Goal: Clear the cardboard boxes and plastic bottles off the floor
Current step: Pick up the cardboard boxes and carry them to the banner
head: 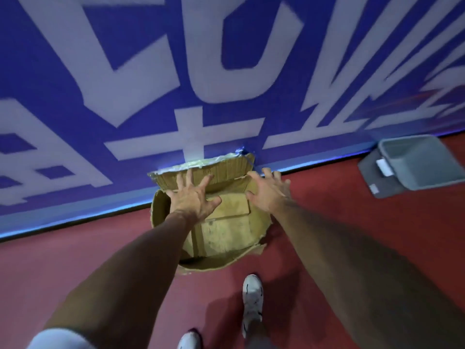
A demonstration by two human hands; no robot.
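Against the foot of the blue wall (151,34) with its large white lettering, an open cardboard box (226,230) with torn flaps sits on the red floor (75,268). Over it the left hand (193,197) and right hand (268,191) reach with fingers spread wide, gripping nothing; whether either touches the cardboard cannot be told. White shoes (253,298) stand just behind the box, and a grey bin (422,165) sits well off to the right near the wall.
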